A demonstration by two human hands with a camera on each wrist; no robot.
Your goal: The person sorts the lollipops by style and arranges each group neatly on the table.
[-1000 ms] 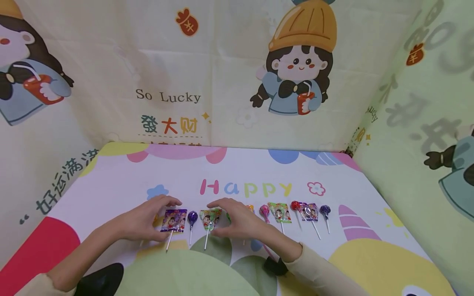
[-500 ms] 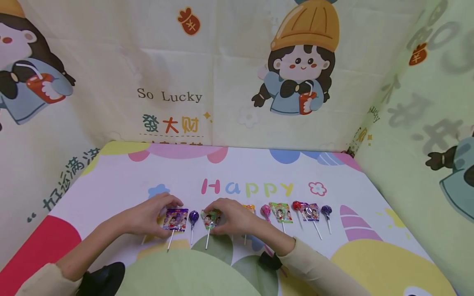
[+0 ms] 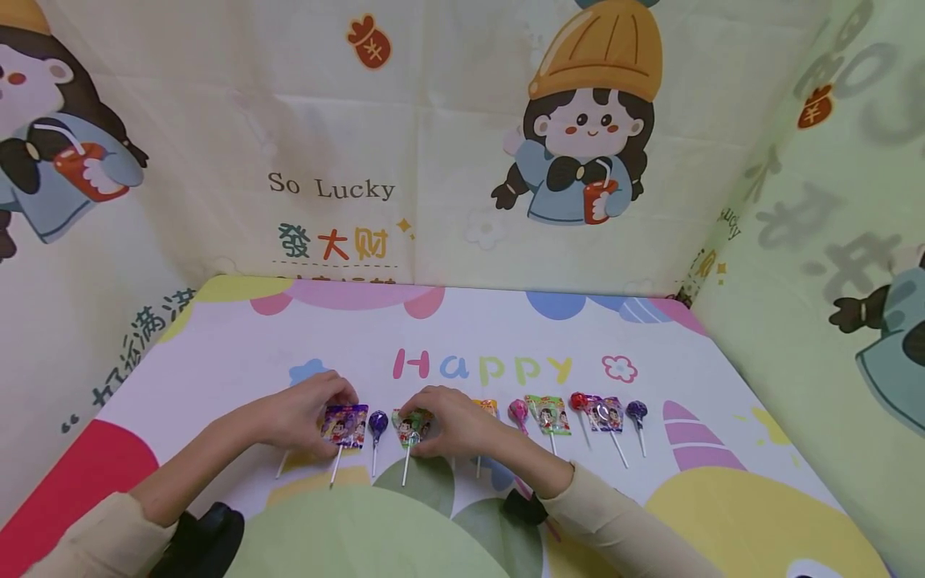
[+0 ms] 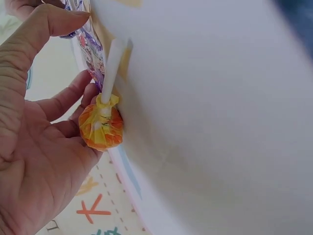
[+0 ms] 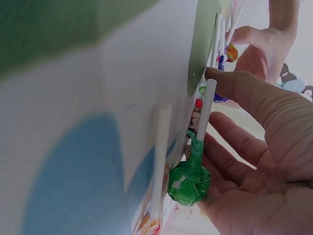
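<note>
My left hand (image 3: 296, 413) holds a purple-wrapped flat lollipop (image 3: 348, 425) by its edges, fingers at the top and thumb at the bottom. Similarly, my right hand (image 3: 462, 424) grips a green-wrapped flat lollipop (image 3: 409, 425), partly covered by the fingers. Between them lies a round dark-purple lollipop (image 3: 378, 424). In the left wrist view, an orange-and-yellow round lollipop (image 4: 101, 128) sits beside the palm and the purple wrapper (image 4: 93, 56) runs between thumb and fingers. The right wrist view has a green round lollipop (image 5: 190, 183) beside the palm.
Rightward in the same row lie an orange-wrapped lollipop (image 3: 486, 407), a pink one (image 3: 518, 412), a green-wrapped one (image 3: 551, 415), a red one (image 3: 579, 400), a purple-wrapped one (image 3: 605, 414) and a dark-blue one (image 3: 637, 411). A patterned cloth (image 3: 448, 241) stands behind the table.
My right hand has closed in on the green-wrapped lollipop. My left hand has shifted slightly right and away from me, and the purple-wrapped lollipop has moved slightly with it.
</note>
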